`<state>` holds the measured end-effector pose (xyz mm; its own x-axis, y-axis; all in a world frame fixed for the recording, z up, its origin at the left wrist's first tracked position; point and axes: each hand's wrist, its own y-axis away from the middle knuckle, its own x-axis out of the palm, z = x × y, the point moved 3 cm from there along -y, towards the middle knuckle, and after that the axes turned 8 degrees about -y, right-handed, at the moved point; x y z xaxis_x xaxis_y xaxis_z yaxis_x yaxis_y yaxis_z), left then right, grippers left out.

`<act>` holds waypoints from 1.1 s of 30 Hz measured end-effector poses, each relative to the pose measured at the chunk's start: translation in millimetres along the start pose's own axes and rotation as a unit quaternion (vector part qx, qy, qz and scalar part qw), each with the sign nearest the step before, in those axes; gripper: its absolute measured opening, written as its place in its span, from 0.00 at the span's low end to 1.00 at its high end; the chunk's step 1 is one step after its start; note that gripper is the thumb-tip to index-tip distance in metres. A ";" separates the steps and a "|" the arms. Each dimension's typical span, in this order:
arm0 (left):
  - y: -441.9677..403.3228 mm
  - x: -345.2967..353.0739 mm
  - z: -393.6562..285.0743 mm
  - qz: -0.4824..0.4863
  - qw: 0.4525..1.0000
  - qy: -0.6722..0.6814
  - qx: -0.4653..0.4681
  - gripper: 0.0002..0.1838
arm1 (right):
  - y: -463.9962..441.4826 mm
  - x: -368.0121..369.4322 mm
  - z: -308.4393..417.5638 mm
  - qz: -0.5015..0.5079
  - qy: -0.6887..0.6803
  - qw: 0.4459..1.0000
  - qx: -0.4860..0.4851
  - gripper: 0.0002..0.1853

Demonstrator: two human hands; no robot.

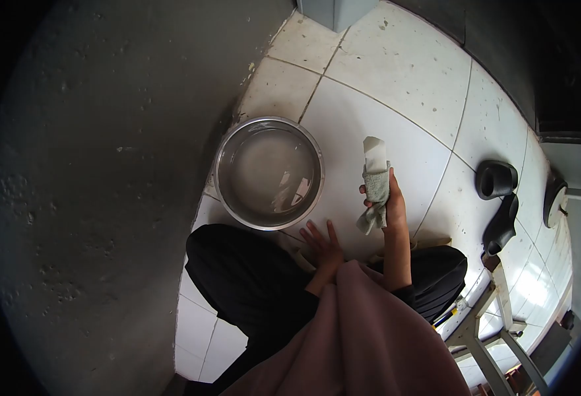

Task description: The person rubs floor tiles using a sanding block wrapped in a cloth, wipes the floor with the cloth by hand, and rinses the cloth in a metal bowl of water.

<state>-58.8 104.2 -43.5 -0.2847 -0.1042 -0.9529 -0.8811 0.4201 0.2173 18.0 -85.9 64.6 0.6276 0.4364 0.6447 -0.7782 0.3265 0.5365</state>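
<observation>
My right hand (394, 203) is wrapped round a grey-green cloth (377, 188), out of which a flat, pale blade-like piece (374, 153) sticks at the top. The cloth's loose end hangs below my fingers. My left hand (323, 245) has its fingers spread, low over or on the white floor tiles, and holds nothing. Just up and left of it stands a round metal basin (268, 224) with cloudy water (267, 168) in it.
A grey wall (105, 165) rises close on the left, beside the basin. Black footwear (495, 179) lies on the tiles (402, 112) to the right. At the lower right is a light-coloured frame (485, 336). My bent knees flank my hands.
</observation>
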 end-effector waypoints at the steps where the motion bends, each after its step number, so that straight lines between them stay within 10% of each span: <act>1: 1.1 -1.7 -3.3 -0.006 0.999 0.037 0.007 0.45 | 7.1 -5.1 2.5 -0.012 -0.004 1.000 -0.013 0.27; 14: -29.1 -18.9 0.1 0.280 0.948 -0.124 -0.085 0.72 | 316.4 -156.5 113.6 -0.236 -0.061 0.922 -0.301 0.27; 22: -74.2 51.8 55.6 0.046 0.973 -0.222 -0.037 0.67 | 563.0 -299.4 -9.7 -0.584 -0.114 0.662 -0.455 0.24; 28: -75.5 12.0 52.2 0.091 0.989 -0.120 -0.004 0.62 | 665.9 -354.2 -127.0 -0.878 0.088 0.357 -0.306 0.33; 33: -80.7 -4.5 53.6 0.046 0.994 -0.098 0.003 0.60 | 674.1 -371.5 -106.1 -0.895 0.075 0.387 -0.207 0.40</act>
<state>33.9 119.1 -68.1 -0.2842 0.1111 -0.9523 -0.8523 0.4256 0.3040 -742.3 61.1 129.0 0.1850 -0.7673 -0.6140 0.9447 0.3110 -0.1041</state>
